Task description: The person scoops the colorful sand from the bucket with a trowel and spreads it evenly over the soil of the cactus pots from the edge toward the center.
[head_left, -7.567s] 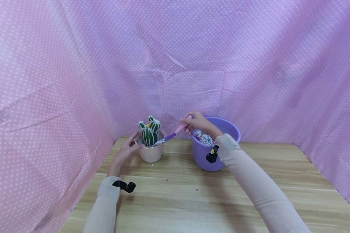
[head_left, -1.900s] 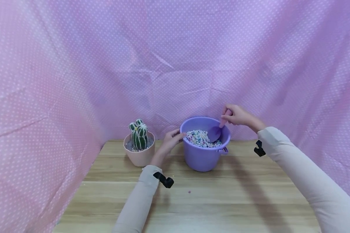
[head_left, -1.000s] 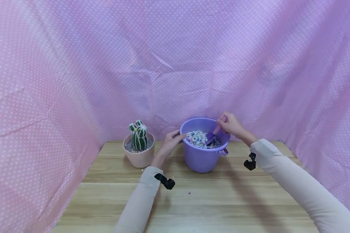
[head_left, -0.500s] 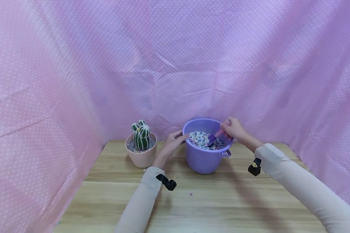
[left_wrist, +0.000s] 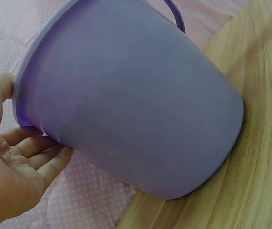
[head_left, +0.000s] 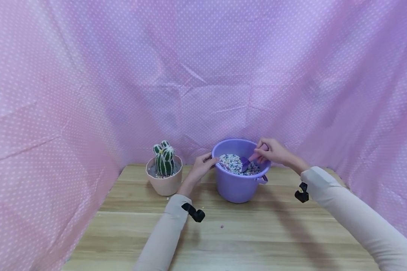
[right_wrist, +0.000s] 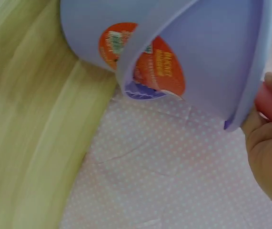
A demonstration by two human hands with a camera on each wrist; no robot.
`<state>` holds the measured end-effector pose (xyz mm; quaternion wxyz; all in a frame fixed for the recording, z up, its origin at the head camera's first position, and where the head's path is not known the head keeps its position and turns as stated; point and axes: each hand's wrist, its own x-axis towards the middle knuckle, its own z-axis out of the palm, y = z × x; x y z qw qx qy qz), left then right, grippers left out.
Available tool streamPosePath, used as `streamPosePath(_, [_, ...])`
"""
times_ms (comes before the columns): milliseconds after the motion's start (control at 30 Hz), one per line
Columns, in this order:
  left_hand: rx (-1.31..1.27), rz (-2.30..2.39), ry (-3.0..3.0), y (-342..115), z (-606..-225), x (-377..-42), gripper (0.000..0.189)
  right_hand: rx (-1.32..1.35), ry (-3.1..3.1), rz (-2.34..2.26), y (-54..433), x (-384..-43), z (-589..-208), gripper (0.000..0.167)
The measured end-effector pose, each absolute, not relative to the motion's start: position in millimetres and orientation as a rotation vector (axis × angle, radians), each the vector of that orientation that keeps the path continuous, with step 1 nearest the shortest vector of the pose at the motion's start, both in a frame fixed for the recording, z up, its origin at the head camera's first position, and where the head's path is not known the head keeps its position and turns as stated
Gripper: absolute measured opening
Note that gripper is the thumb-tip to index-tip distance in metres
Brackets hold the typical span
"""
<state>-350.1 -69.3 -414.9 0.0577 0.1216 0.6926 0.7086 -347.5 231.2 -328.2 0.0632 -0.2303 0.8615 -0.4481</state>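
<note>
A lilac bucket (head_left: 235, 190) stands on the table, part filled with small pale multicoloured beads (head_left: 230, 163). My left hand (head_left: 200, 166) grips its left rim; in the left wrist view the thumb is at the rim and the fingers lie against the outer wall below it. Over the right side, my right hand (head_left: 274, 151) holds a small shovel by its pink handle (head_left: 259, 151). The shovel's purple blade (head_left: 245, 163) is down among the beads, its tip hidden. Left of the bucket sits a peach pot (head_left: 165, 186) with a green, white-striped cactus (head_left: 164, 164).
The wooden table (head_left: 149, 241) has a few stray beads, one pink bead (head_left: 222, 226) in front of the bucket. Polka-dot pink cloth (head_left: 203, 94) hangs behind and at both sides. A carrying handle (right_wrist: 126, 71) hangs on the bucket beside an orange label (right_wrist: 166, 67).
Earlier my left hand was at the pot and the shovel tipped beads there. Both hands have since moved right to the bucket, and the shovel blade has sunk into the beads.
</note>
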Motion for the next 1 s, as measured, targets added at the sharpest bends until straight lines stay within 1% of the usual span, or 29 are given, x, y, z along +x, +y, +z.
streamPosePath(133, [0.35, 2.148, 2.104, -70, -416, -350, 0.058, -0.709, 2.584, -1.432, 233, -349, -335, 0.015])
streamPosePath(267, [0.361, 2.143, 2.095, -71, -415, -350, 0.06, -0.605, 2.548, -1.512, 231, -349, -334, 0.019])
streamPosePath(367, [0.382, 2.145, 2.089, -71, -413, -350, 0.061, -0.586, 2.511, -1.547, 232, -350, -331, 0.021])
streamPosePath(667, [0.371, 2.15, 2.097, -71, -414, -351, 0.057, -0.65, 2.434, -1.576, 240, -354, -330, 0.022])
streamPosePath(1000, [0.37, 2.138, 2.103, -71, -415, -349, 0.059, -0.627, 2.407, -1.632, 242, -355, -335, 0.02])
